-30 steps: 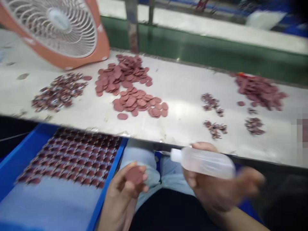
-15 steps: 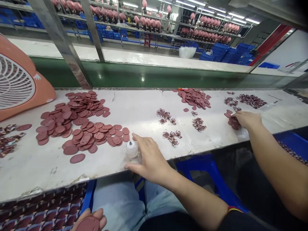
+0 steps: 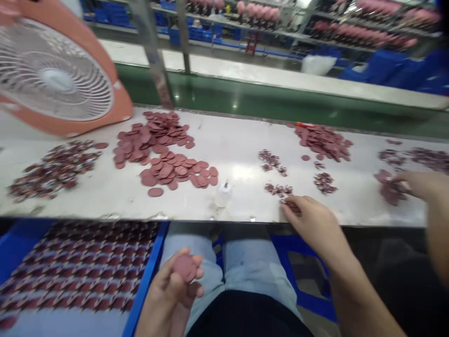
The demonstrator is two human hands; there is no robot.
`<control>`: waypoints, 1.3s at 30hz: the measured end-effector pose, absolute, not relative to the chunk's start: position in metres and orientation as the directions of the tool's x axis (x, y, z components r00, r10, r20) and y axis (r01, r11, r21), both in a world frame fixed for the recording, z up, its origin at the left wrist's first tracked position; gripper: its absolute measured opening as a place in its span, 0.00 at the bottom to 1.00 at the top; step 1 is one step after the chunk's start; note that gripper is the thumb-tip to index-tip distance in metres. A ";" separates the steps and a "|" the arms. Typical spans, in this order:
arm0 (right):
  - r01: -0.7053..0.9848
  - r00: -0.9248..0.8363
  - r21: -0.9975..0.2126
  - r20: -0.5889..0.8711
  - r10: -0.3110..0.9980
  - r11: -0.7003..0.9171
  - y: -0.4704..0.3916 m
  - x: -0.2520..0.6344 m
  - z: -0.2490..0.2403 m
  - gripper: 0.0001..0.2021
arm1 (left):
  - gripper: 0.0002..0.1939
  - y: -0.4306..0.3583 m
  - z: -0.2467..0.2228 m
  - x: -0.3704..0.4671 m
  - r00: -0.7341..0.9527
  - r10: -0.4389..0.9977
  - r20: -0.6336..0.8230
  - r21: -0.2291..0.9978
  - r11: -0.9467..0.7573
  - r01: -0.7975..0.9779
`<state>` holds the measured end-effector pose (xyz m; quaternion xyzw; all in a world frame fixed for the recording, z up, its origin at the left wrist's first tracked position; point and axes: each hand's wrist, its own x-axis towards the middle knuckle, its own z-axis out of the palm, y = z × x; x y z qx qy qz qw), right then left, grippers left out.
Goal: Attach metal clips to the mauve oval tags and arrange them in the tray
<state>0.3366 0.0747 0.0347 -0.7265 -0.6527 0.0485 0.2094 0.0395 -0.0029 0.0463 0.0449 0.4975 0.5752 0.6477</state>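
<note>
My left hand (image 3: pixel 175 285) holds a flat maroon oval disc (image 3: pixel 185 267) between thumb and fingers, above my lap. My right hand (image 3: pixel 314 222) is at the table's front edge, its thumb and fingertips closed around a small dark maroon part, partly hidden by the fingers. Just behind it lies a small cluster of similar maroon-and-white parts (image 3: pixel 277 188). A small white-capped bottle (image 3: pixel 223 194) with a thin dark tip stands upright near the edge, to the left of my right hand. Loose maroon discs (image 3: pixel 171 169) lie in a pile beyond the bottle.
An orange fan (image 3: pixel 121 100) stands at the back left, behind a heap of small parts (image 3: pixel 56 171). A blue crate (image 3: pixel 145 285) below holds rows of assembled pieces. At the right, another person's hand (image 3: pixel 416 185) holds discs by another disc pile (image 3: pixel 326 142).
My right hand has left the bottle and moved right to the small parts. My left hand has risen with the disc. The view has swung left, showing more fan and crate.
</note>
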 end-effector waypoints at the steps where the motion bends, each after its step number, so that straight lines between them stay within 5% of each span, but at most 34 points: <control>1: 0.924 0.163 -0.374 0.217 0.962 -0.072 0.073 0.339 0.035 0.12 | 0.20 -0.003 0.051 0.041 -0.122 0.795 -0.595 0.606 0.343 -0.718; 6: 0.826 0.170 -0.560 0.132 0.977 -0.068 0.057 0.325 0.042 0.18 | 0.19 -0.005 0.055 0.039 0.057 0.797 -0.601 0.502 0.432 -0.749; 8: 0.688 -0.053 -0.725 -0.102 0.993 -0.038 0.041 0.303 0.048 0.21 | 0.18 -0.008 0.048 0.035 0.147 0.804 -0.577 0.457 0.467 -0.757; 11: 0.405 -0.569 -0.891 -0.421 0.706 -0.205 0.016 0.266 0.058 0.15 | 0.17 -0.014 0.037 0.029 0.230 0.830 -0.508 0.418 0.471 -0.777; 13: 0.315 -0.734 -0.920 -0.391 0.555 -0.232 0.008 0.250 0.061 0.11 | 0.15 -0.016 0.033 0.025 0.242 0.848 -0.472 0.410 0.454 -0.791; 17: 0.200 -0.852 -0.970 -0.241 0.465 -0.138 0.011 0.248 0.058 0.10 | 0.14 -0.019 0.031 0.020 0.270 0.860 -0.433 0.391 0.449 -0.803; 20: 0.258 -0.858 -0.949 -0.312 0.407 -0.183 0.019 0.253 0.059 0.10 | 0.14 -0.019 0.032 0.018 0.271 0.851 -0.450 0.377 0.456 -0.806; 24: 0.251 -0.713 -0.932 -0.361 0.601 -0.262 0.029 0.246 0.069 0.07 | 0.15 -0.018 0.032 0.019 0.255 0.835 -0.487 0.376 0.464 -0.802; 27: 0.170 -0.630 -0.980 -0.187 0.754 -0.101 0.039 0.230 0.079 0.05 | 0.16 -0.020 0.032 0.019 0.274 0.816 -0.510 0.361 0.492 -0.793; 31: 0.196 -0.663 -0.971 -0.028 0.748 0.137 0.052 0.206 0.090 0.07 | 0.17 -0.022 0.033 0.019 0.285 0.813 -0.508 0.352 0.498 -0.793; 39: 0.301 -0.704 -0.904 0.004 0.710 0.303 0.058 0.194 0.094 0.06 | 0.12 -0.023 0.034 0.017 0.274 0.820 -0.503 0.351 0.483 -0.802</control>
